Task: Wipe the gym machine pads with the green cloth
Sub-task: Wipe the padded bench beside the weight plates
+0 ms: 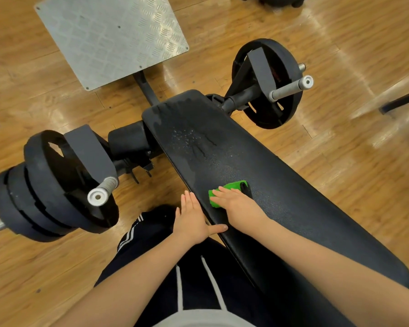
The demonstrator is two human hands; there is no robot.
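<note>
Right hand [236, 204], fingers flat, presses the green cloth [229, 191]; left hand [194, 220] spread steadies the bench pad [281, 185]. Sweep toward the twelve o'clock droplets [189, 138] evenly.

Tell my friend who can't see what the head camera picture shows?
A person's right hand presses a bright green cloth flat on a long black padded gym bench with wet streaks. Their left hand rests on its edge, and black round weight plates sit beside it.
</note>
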